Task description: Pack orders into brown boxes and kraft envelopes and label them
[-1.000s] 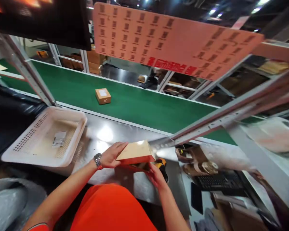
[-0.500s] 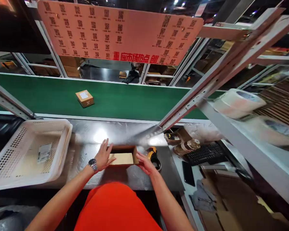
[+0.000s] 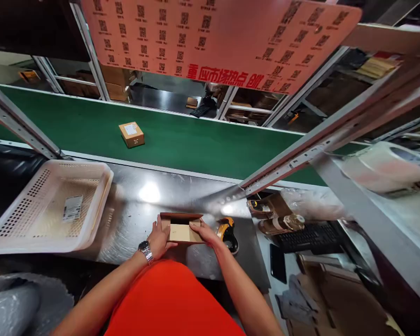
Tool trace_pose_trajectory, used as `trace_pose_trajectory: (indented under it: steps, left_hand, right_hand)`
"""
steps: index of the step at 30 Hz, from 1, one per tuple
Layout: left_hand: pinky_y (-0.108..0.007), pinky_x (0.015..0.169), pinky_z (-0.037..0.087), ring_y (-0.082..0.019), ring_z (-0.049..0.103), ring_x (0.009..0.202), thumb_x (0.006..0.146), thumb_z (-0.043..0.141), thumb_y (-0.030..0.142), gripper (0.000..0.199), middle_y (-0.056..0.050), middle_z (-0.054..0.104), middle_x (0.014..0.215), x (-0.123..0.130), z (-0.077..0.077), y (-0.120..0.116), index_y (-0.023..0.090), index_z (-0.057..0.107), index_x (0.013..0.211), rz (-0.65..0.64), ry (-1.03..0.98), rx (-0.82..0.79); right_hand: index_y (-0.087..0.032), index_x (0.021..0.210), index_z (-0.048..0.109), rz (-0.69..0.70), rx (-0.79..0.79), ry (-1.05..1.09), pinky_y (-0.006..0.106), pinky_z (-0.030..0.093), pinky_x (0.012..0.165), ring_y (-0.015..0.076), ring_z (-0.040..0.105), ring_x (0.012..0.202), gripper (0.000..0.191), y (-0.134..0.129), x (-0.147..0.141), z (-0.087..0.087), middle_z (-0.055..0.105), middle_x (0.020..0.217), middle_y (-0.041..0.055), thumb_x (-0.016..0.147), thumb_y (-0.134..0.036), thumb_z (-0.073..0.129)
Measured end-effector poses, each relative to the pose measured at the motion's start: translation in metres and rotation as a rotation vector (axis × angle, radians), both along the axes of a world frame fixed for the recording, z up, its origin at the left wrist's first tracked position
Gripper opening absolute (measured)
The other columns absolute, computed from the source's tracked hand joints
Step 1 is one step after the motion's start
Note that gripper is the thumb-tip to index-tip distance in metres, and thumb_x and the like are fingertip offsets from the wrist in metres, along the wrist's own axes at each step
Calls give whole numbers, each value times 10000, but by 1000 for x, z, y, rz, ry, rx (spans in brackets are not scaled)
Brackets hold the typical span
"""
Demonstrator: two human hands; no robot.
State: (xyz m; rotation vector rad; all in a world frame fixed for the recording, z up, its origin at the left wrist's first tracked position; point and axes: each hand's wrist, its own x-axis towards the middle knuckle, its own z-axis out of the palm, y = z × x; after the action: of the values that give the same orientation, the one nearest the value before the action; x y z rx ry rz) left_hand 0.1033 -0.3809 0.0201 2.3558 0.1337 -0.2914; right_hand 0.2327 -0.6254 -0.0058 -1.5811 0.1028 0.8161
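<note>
An open brown cardboard box (image 3: 182, 216) stands on the metal table in front of me. Inside its near part lies a pale, flat-topped piece (image 3: 179, 233), with a dark gap behind it. My left hand (image 3: 159, 238) grips the box at its left end, the thumb at the rim and a watch on the wrist. At the right end my right hand (image 3: 205, 232) holds the box wall, its thumb reaching over the edge. Just right of that hand lies a yellow and black device (image 3: 227, 228).
A white plastic basket (image 3: 103, 196) holding a label is at the left. Behind the table, a small parcel (image 3: 132, 135) lies on the green belt (image 3: 196, 144). Right are a bottle (image 3: 283, 224), a phone (image 3: 277, 262), a keyboard (image 3: 310, 240) and tape rolls (image 3: 388, 163) above.
Both hands have closed onto the ends of the box, the left one having come down from its raised, spread pose. The whole view has shifted and tilted.
</note>
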Motion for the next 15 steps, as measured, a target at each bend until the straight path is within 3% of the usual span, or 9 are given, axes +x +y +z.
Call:
trace_pose_trajectory:
  steps: [2, 4, 7, 9, 11, 13, 15]
  left_hand:
    - [-674, 1284, 481, -500, 522, 1568, 821, 935, 518, 608, -239, 420, 1750, 3, -9, 0, 206, 739, 1304, 97, -68, -78]
    - [-654, 1204, 558, -446, 653, 1407, 752, 985, 523, 621, -220, 545, 1580, 7, -20, 2, 204, 709, 1207, 241, -59, -151]
    - [-644, 1160, 584, -416, 691, 1312, 556, 1072, 470, 958, -172, 630, 1406, 13, -36, 1, 205, 587, 1338, 508, -11, -247]
    - [-639, 1210, 547, -434, 649, 1402, 514, 1075, 461, 1189, -209, 621, 1471, 14, -44, -3, 185, 468, 1499, 622, -16, -337]
    - [-621, 1233, 530, -441, 640, 1447, 576, 1039, 493, 1235, -262, 603, 1555, 13, -50, -7, 161, 399, 1579, 671, 7, -448]
    - [-595, 1223, 540, -424, 684, 1415, 671, 983, 520, 1129, -266, 641, 1562, 11, -53, -10, 163, 428, 1586, 684, 38, -537]
    - [-548, 1192, 566, -382, 743, 1336, 778, 905, 531, 941, -233, 726, 1489, 11, -54, -11, 175, 508, 1553, 664, 28, -596]
  right_hand:
    - [-270, 1165, 684, 8, 1, 47, 404, 655, 782, 292, 821, 936, 778, -5, 4, 3, 867, 1020, 64, 629, -762, 959]
    - [-267, 1128, 712, 12, 19, 98, 408, 655, 752, 308, 826, 933, 776, -8, 7, 7, 865, 993, 82, 661, -862, 885]
    - [-254, 1096, 767, -41, 93, 174, 427, 657, 749, 341, 824, 956, 777, -9, 6, 12, 861, 961, 110, 728, -939, 768]
    - [-244, 1162, 784, -110, 133, 185, 414, 647, 768, 338, 813, 979, 753, -9, 0, 12, 865, 995, 100, 750, -875, 779]
    - [-254, 1323, 751, -151, 119, 162, 365, 617, 758, 317, 800, 1016, 767, -11, -8, 9, 867, 1099, 69, 717, -714, 850]
    - [-290, 1485, 669, -158, 91, 143, 319, 586, 756, 295, 786, 1069, 895, -15, -15, 5, 847, 1246, 47, 657, -548, 892]
    - [-324, 1584, 593, -151, 82, 136, 310, 578, 782, 287, 773, 1119, 1004, -19, -20, 1, 807, 1374, 48, 640, -484, 897]
